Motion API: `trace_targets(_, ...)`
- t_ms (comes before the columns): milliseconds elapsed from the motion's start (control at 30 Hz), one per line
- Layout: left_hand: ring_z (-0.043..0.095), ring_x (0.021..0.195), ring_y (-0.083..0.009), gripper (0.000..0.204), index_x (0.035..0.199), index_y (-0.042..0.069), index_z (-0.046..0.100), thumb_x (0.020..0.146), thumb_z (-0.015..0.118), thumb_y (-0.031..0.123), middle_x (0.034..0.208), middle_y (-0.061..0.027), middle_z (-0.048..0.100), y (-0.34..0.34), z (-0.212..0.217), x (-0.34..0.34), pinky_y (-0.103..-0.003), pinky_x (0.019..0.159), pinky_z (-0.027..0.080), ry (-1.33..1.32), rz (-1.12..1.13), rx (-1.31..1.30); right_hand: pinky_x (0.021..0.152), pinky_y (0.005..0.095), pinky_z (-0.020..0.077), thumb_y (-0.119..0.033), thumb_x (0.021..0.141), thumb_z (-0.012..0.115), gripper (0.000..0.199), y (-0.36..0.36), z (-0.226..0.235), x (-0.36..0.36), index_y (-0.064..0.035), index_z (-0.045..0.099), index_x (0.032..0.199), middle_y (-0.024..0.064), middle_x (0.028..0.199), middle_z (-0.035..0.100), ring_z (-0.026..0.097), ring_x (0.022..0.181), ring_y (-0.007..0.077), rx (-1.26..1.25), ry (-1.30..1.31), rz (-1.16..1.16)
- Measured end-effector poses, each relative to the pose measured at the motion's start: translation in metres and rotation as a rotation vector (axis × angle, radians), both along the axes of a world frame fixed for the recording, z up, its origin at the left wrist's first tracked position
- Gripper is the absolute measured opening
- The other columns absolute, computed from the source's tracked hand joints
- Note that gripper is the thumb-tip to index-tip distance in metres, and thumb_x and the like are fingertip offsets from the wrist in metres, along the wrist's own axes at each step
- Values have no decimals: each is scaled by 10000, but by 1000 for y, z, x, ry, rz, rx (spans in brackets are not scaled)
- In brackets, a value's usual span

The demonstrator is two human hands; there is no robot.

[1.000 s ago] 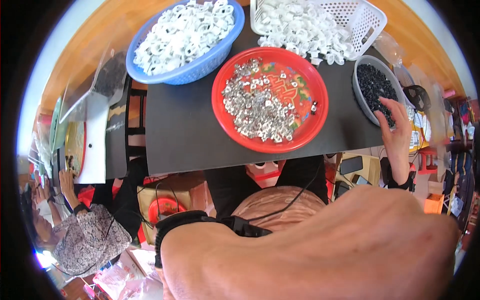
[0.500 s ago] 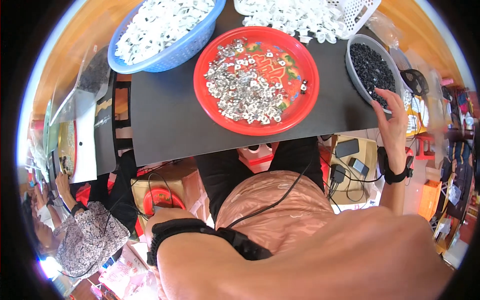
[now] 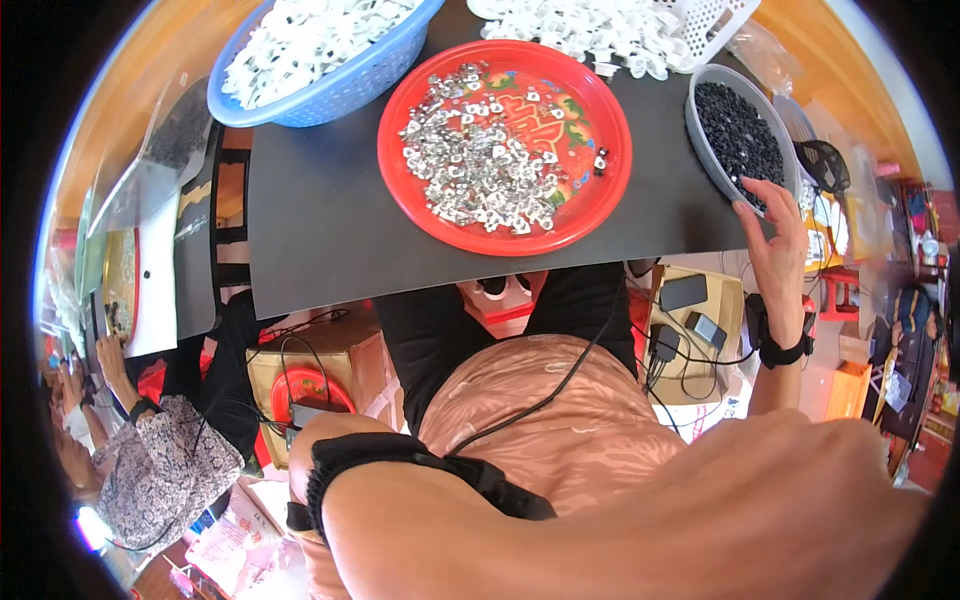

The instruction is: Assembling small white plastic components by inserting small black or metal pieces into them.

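Note:
My right hand (image 3: 776,232) is at the near rim of a grey plastic bowl (image 3: 703,152). Its thumb and forefinger are apart, with nothing visible between them. Small black parts (image 3: 735,130) fill the bowl. My left hand (image 3: 620,510), blurred and very close, spans the bottom of the picture beyond a black wristband; its fingers cannot be made out. On the dark table in front of me stands a round red tray (image 3: 610,215) with a floral pattern. Small shiny metal parts (image 3: 485,165) are heaped over its left half, and two or so dark pieces lie near its right rim.
A blue basket (image 3: 345,95) of white plastic parts stands at the far left of the table (image 3: 320,210). A white basket (image 3: 705,30) lies at the back beside spilled white parts. An open cardboard box (image 3: 690,285) with cables is below. To the left, another person's hand (image 3: 113,358) reaches over a neighbouring table.
The whole view has shifted a little, so the table things appear slightly higher and further left. My right hand remains at the bowl's near rim, fingers still apart.

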State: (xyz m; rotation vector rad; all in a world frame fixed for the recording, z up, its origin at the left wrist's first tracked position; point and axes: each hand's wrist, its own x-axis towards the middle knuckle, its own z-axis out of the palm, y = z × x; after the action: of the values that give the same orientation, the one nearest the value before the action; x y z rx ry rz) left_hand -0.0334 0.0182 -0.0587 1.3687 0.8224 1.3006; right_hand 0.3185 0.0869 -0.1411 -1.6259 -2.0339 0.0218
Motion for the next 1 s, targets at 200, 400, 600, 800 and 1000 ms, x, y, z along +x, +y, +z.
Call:
trace_targets(200, 451, 570, -120, 257, 652, 37, 528, 860, 580, 178, 637, -29, 489, 3, 3, 5, -252, 538, 333, 43, 9, -21, 846, 339, 485, -73, 825, 688, 236, -4, 1, 6, -53, 662, 1059, 129, 1067, 631, 618, 987, 281, 7, -1, 5)
trace_targets(400, 447, 572, -115, 249, 661, 29, 536, 861, 575, 172, 639, -32, 490, 8, 11, 13, -242, 526, 323, 91, 12, -11, 835, 333, 490, -69, 815, 694, 248, -5, 11, -6, -55, 661, 1060, 125, 1061, 633, 624, 975, 272, 29, -5, -11)
trace_targets(600, 431, 649, -30, 161, 830, 25, 608, 885, 459, -3, 835, 0, 582, 42, -89, -46, -180, 582, 351, 244, 454, -75, 837, 347, 493, -122, 828, 685, 259, 2, 29, -50, -62, 647, 1077, 129, 1064, 618, 610, 991, 306, -79, 195, 245)
trace_targets(800, 424, 638, -34, 159, 1008, 4, 591, 957, 496, 121, 813, -2, 576, 51, -132, -46, -181, 585, 346, 269, 677, -286, 939, 369, 449, -173, 867, 644, 401, 56, 15, -103, -43, 540, 1231, 161, 1219, 542, 561, 1098, 316, -163, 117, 545)
trace_targets(1000, 413, 607, -36, 422, 1283, -48, 510, 919, 617, 137, 676, 25, 519, 47, -147, -38, -199, 563, 360, 458, 659, -68, 879, 379, 462, -198, 872, 610, 414, 114, -13, -145, 22, 530, 1214, 218, 1147, 546, 559, 1014, 348, -608, 104, 522)
